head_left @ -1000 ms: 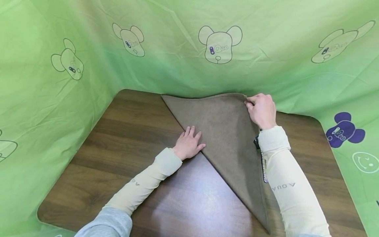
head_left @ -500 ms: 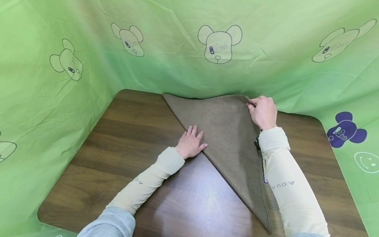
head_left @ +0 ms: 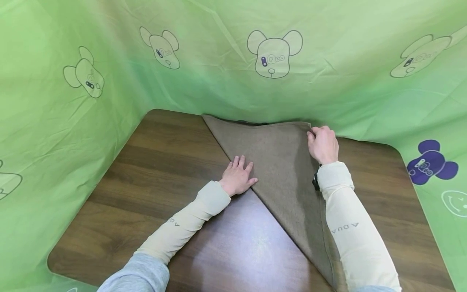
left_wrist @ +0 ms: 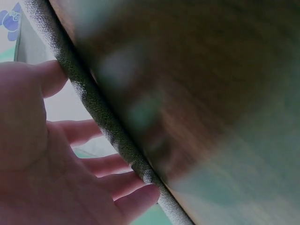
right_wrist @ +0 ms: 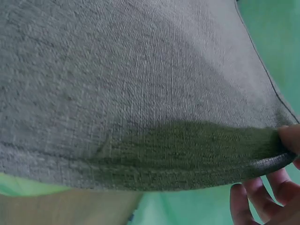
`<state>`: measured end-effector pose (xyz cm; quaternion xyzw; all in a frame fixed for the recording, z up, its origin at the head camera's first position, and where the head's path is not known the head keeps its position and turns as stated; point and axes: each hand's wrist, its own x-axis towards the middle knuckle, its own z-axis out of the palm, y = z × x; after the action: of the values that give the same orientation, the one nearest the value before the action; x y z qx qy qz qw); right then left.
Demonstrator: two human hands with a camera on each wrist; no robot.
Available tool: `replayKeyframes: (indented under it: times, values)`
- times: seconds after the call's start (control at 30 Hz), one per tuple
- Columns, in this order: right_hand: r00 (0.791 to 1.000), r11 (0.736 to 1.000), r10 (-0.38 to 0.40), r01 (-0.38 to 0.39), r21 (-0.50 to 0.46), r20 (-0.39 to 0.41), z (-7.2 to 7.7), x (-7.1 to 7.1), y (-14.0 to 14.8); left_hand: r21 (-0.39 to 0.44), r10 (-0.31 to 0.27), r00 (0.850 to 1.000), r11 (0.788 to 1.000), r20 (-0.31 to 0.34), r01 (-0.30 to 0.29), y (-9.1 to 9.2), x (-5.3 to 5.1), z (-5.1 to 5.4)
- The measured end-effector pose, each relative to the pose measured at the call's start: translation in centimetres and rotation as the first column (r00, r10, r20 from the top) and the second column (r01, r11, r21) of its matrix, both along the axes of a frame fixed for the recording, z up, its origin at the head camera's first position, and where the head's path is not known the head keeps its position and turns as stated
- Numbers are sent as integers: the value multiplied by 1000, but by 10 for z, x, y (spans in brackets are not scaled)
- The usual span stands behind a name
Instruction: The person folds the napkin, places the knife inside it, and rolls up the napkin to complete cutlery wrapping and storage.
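A brown-grey cloth (head_left: 281,162) lies folded into a triangle on the wooden table, its long folded edge running diagonally. My left hand (head_left: 237,176) rests on that fold with fingers spread and straight; in the left wrist view the fingertips touch the rounded cloth edge (left_wrist: 101,108). At the far right corner my right hand (head_left: 324,144) pinches the cloth. The right wrist view shows the thumb (right_wrist: 290,138) on top of the corner and the hemmed edge (right_wrist: 140,176) bowed, with the other fingers beneath. Part of the cloth's right edge is hidden behind the right forearm.
The wooden table (head_left: 138,190) has rounded corners. Green curtains (head_left: 204,73) printed with bear heads hang close behind its far edge and along both sides. Something dark (head_left: 251,123) shows behind the cloth's far edge.
My right hand has drawn the cloth corner slightly toward me and to the right, and the far hem has come down. The left hand has stayed on the fold, shifted slightly right in view.
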<state>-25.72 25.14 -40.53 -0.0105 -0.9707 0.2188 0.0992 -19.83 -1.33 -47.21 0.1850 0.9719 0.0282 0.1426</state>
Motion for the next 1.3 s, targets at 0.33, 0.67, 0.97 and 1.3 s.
replayKeyframes:
  times: [0.33,0.67,0.97,1.3]
  values:
    - [999,999,-17,19,-47,48,-13,0,3,15,2,1000,1000,-10,-2,0,0,-1]
    - [995,990,-96,97,-101,7,-18,3,9,14,3,1000,1000,-10,-3,1,0,0]
    - [995,996,-48,41,-83,-88,-11,-1,11,21,7,1000,1000,-9,-7,1,1,2]
    - [989,998,-42,33,-62,-144,-9,-2,12,17,3,1000,1000,-11,-3,1,0,4]
